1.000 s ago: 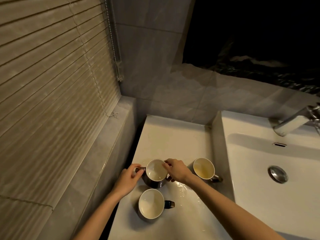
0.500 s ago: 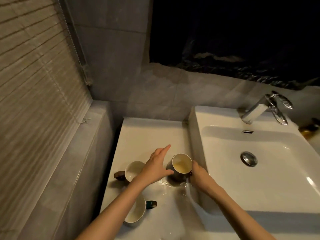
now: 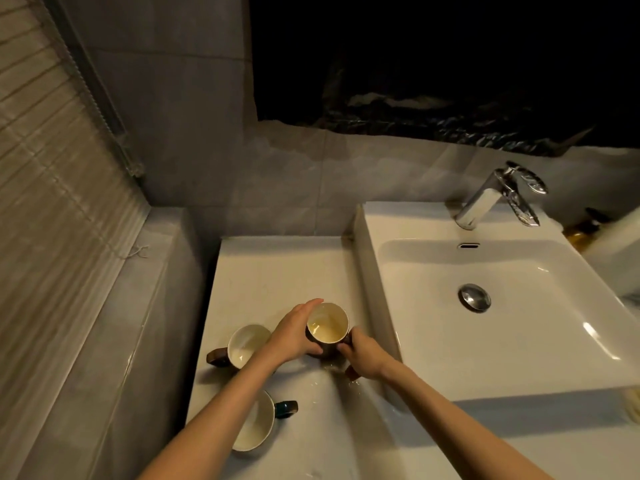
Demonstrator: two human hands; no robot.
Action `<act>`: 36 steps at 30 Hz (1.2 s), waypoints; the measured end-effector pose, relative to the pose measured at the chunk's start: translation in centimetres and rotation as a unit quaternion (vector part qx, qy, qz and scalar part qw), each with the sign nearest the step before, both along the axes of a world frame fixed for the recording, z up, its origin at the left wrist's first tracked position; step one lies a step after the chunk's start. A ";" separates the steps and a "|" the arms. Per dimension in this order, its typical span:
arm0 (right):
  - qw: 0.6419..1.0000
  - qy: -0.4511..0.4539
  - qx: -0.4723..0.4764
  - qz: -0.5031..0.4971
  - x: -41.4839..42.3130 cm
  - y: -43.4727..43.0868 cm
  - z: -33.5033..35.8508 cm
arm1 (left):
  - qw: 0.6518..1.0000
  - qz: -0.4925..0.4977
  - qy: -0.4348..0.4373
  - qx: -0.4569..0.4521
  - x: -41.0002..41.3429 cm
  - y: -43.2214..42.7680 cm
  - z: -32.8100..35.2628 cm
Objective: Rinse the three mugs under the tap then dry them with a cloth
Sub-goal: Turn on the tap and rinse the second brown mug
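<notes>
While both hands clasp it, the dark mug (image 3: pixel 327 330) stands on the wet counter (image 3: pixel 277 271) beside the basin (image 3: pixel 519 334): left hand (image 3: pixel 294 336) wrapping its side, right hand (image 3: pixel 363 353) pinching its handle. Two mugs (image 3: pixel 247 342) (image 3: pixel 258 424) wait; tap (image 3: pixel 485 199) dry, no cloth visible.

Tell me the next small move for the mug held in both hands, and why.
Probably lift the dark mug with the cream inside right, over the white basin's wall, under the chrome tap. Both the left hand and right hand have a grip on it, it stands on the wet counter, and no water runs yet.
</notes>
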State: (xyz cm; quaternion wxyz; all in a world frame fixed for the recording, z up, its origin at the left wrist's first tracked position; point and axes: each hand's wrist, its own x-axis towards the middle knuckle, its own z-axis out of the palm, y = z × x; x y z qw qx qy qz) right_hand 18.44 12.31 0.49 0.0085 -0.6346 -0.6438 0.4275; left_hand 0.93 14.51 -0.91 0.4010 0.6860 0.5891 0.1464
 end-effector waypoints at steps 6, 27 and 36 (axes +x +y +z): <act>0.997 0.062 0.031 0.036 0.1 0.2 1.3 | 0.998 0.017 -0.046 -0.027 -1.4 0.1 1.2; 0.956 0.211 0.195 -0.061 18.3 1.1 11.7 | 0.864 0.128 -0.439 -0.212 13.6 2.1 12.2; 0.968 0.185 0.155 -0.066 31.0 1.7 9.8 | 0.830 0.160 -0.458 -0.276 27.6 3.5 9.2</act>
